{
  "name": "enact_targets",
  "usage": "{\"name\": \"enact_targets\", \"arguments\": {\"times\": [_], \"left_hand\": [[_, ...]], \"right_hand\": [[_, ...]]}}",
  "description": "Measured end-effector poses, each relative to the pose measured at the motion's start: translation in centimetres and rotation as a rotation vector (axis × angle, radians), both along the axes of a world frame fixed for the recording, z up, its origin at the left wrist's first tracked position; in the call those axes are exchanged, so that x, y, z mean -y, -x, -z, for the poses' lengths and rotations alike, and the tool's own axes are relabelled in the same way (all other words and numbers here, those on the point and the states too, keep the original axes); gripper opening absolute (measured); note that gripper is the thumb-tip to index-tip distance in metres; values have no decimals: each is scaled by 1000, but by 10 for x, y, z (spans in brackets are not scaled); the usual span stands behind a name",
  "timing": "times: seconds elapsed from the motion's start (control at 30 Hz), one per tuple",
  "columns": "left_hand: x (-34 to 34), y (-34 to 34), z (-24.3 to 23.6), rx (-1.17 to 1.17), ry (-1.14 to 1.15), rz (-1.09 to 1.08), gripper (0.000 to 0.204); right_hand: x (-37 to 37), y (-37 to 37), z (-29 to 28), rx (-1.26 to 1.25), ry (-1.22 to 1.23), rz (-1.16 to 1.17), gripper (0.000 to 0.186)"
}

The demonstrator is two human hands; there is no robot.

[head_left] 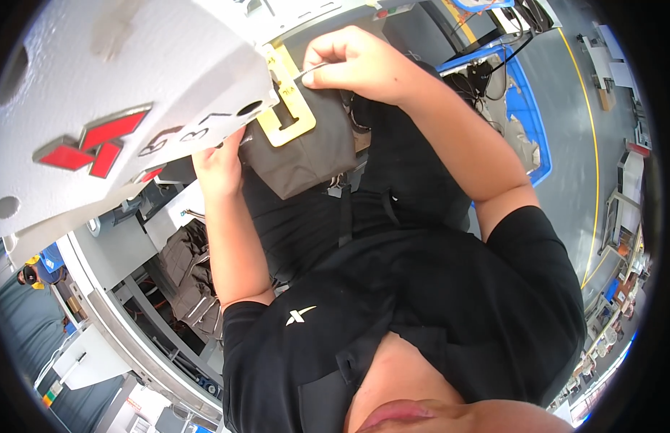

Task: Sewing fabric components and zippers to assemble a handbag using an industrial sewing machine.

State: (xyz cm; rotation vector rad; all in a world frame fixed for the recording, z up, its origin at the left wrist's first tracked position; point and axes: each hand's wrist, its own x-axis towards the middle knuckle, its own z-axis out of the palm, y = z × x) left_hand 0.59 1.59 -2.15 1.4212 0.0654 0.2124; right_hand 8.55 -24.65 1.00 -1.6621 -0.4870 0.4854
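Observation:
A dark brown, leather-like fabric piece (pixel 306 162) hangs over the table edge in front of my body, with a yellow slotted plate (pixel 300 124) lying on top of it. My right hand (pixel 360 68) is at the plate's right side, thumb and forefinger pinched on a thin edge of the fabric. At the fabric's left side is my left hand (pixel 219 167), its thumb pointing up; the large white machine head (pixel 169 79), apparently of a sewing machine, hides most of its fingers. What lies under the machine head is out of sight.
The machine head fills the upper left, close to both hands. Behind my right arm stands a blue bin (pixel 540 155) with fabric pieces and black cables. Brown quilted pieces (pixel 187 270) hang below the table at left. A yellow line (pixel 596 180) runs along the grey floor.

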Motion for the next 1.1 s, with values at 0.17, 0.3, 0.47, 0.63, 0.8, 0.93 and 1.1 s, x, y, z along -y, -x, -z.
{"name": "enact_targets", "arguments": {"times": [0.17, 0.3, 0.47, 0.63, 0.8, 0.93, 1.1], "left_hand": [[-5, -1, 9, -26, -6, -58, 22], [-13, 0, 18, -33, -16, -58, 23], [-20, 1, 33, -76, -53, -63, 43], [-19, 2, 36, -95, 75, -83, 42], [-11, -3, 31, -237, 195, -127, 30], [-7, -4, 25, -154, 227, 4, 23], [-4, 0, 22, -89, 60, 33, 17]], "right_hand": [[-2, -7, 5, -4, -28, -25, 15], [-4, -7, 6, -5, -81, -36, 16], [-3, -5, 5, -6, -45, -19, 16], [-1, -7, 6, -80, -118, -58, 14], [-3, -12, 14, -48, -123, -81, 16], [-4, -15, 24, -125, -208, -136, 21], [-12, -11, 35, -43, -291, -132, 19]]}}
